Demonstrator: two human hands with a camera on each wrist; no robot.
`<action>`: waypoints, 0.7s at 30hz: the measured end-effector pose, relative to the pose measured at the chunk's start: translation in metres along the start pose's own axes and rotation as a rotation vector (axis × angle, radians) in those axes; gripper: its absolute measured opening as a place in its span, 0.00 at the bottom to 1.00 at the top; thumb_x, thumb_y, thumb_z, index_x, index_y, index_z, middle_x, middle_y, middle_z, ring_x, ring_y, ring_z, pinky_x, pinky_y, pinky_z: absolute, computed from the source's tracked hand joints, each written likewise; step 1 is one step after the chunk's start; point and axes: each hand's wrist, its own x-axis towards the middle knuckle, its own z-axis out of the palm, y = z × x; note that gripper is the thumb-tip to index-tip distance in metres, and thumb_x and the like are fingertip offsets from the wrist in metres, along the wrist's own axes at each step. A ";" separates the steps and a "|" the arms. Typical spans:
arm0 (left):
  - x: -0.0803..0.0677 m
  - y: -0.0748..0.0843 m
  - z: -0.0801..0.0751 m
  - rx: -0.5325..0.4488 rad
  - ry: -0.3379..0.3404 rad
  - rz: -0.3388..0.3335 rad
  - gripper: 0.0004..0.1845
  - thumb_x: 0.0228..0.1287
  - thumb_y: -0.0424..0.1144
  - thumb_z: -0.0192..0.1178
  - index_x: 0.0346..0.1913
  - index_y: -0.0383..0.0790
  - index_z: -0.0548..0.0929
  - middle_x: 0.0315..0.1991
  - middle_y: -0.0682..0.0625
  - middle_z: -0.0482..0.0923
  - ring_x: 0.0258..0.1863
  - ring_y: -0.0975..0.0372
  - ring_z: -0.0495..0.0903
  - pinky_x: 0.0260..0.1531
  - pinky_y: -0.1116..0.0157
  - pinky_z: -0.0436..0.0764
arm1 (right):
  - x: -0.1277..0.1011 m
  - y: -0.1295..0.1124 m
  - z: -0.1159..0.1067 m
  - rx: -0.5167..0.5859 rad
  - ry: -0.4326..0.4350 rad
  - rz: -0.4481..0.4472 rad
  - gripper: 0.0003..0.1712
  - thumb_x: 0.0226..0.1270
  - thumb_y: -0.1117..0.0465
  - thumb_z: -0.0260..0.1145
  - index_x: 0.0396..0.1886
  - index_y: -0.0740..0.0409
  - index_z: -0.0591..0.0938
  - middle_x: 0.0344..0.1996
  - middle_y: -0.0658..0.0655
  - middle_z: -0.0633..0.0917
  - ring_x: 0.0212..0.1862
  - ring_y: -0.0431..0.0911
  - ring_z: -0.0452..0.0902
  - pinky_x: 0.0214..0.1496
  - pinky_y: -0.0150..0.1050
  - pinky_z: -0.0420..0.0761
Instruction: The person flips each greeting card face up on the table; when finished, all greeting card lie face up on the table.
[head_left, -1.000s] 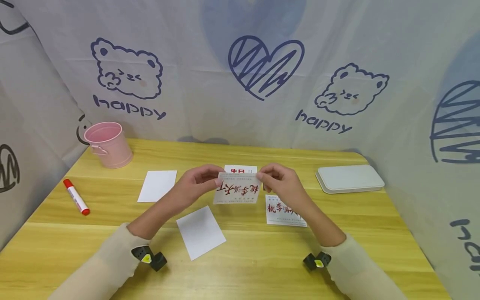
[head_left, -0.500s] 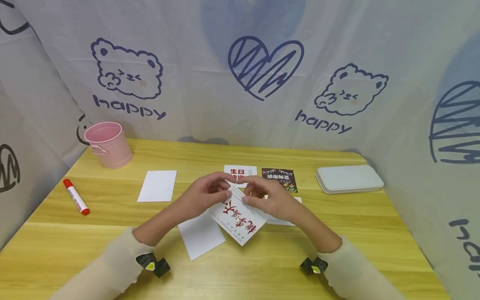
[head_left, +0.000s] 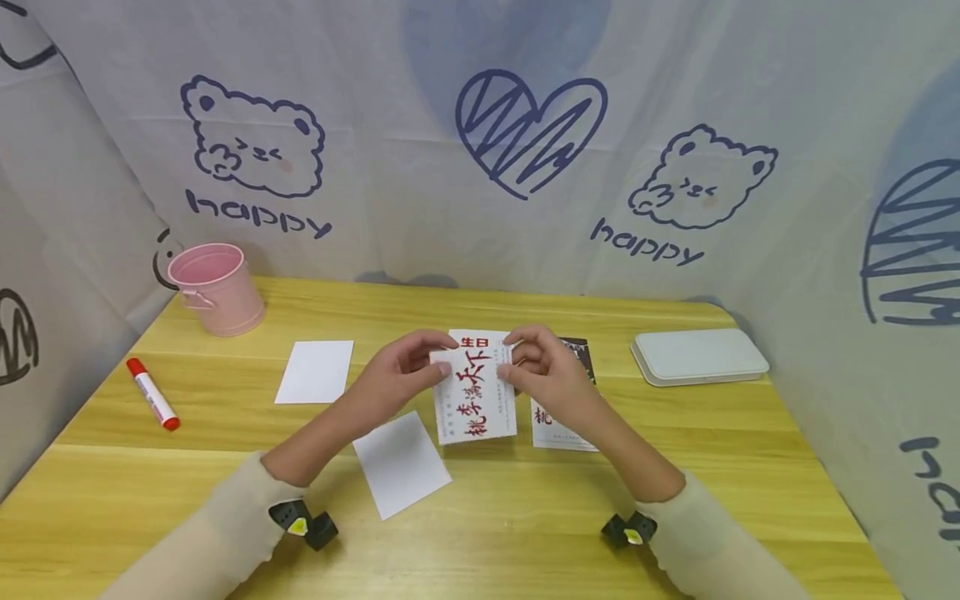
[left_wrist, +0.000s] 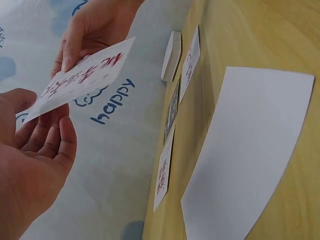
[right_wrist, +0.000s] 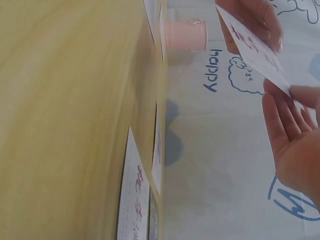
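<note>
Fingers [head_left: 433, 363] pinch red-lettered card [head_left: 477, 398] (both hands).

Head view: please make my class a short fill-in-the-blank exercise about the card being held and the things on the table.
1. Both hands, the left hand and the right hand, hold a white card printed with ____ characters.
2. The bucket at the table's far left corner is ____ in colour.
3. The marker lying near the table's left edge has a ____ cap.
4. The blank sheet lies nearest the ____ forearm.

Missing words: red; pink; red; left
</note>
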 end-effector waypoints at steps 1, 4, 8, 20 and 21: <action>0.000 0.000 -0.001 -0.010 0.014 -0.009 0.19 0.72 0.35 0.60 0.63 0.36 0.75 0.53 0.42 0.80 0.46 0.59 0.82 0.47 0.67 0.83 | 0.001 0.000 -0.001 0.040 0.023 0.005 0.20 0.71 0.66 0.66 0.58 0.59 0.71 0.37 0.59 0.83 0.33 0.46 0.81 0.39 0.40 0.85; 0.001 -0.001 -0.003 -0.030 0.048 -0.022 0.19 0.71 0.33 0.60 0.62 0.35 0.75 0.52 0.41 0.79 0.45 0.59 0.81 0.47 0.66 0.83 | 0.002 0.002 -0.002 0.126 0.065 -0.004 0.19 0.71 0.68 0.64 0.57 0.63 0.69 0.36 0.59 0.82 0.33 0.46 0.82 0.42 0.43 0.86; 0.003 -0.002 -0.003 -0.044 0.083 -0.022 0.18 0.70 0.30 0.60 0.61 0.33 0.75 0.50 0.41 0.79 0.44 0.59 0.81 0.45 0.68 0.82 | 0.004 0.004 -0.003 0.160 0.060 -0.017 0.19 0.71 0.69 0.63 0.57 0.65 0.68 0.38 0.60 0.82 0.35 0.45 0.84 0.43 0.44 0.87; -0.001 -0.001 0.009 0.222 -0.116 -0.019 0.15 0.74 0.36 0.58 0.60 0.44 0.82 0.46 0.48 0.84 0.37 0.57 0.78 0.35 0.69 0.78 | -0.001 0.004 0.000 -0.238 -0.171 -0.080 0.22 0.73 0.56 0.65 0.65 0.43 0.79 0.42 0.50 0.84 0.39 0.46 0.80 0.40 0.35 0.81; -0.001 -0.002 0.009 0.233 -0.123 -0.021 0.15 0.74 0.37 0.58 0.60 0.45 0.82 0.46 0.49 0.84 0.37 0.58 0.78 0.35 0.69 0.77 | -0.001 0.004 0.000 -0.266 -0.176 -0.092 0.20 0.73 0.56 0.65 0.64 0.43 0.81 0.41 0.49 0.84 0.38 0.46 0.79 0.39 0.35 0.80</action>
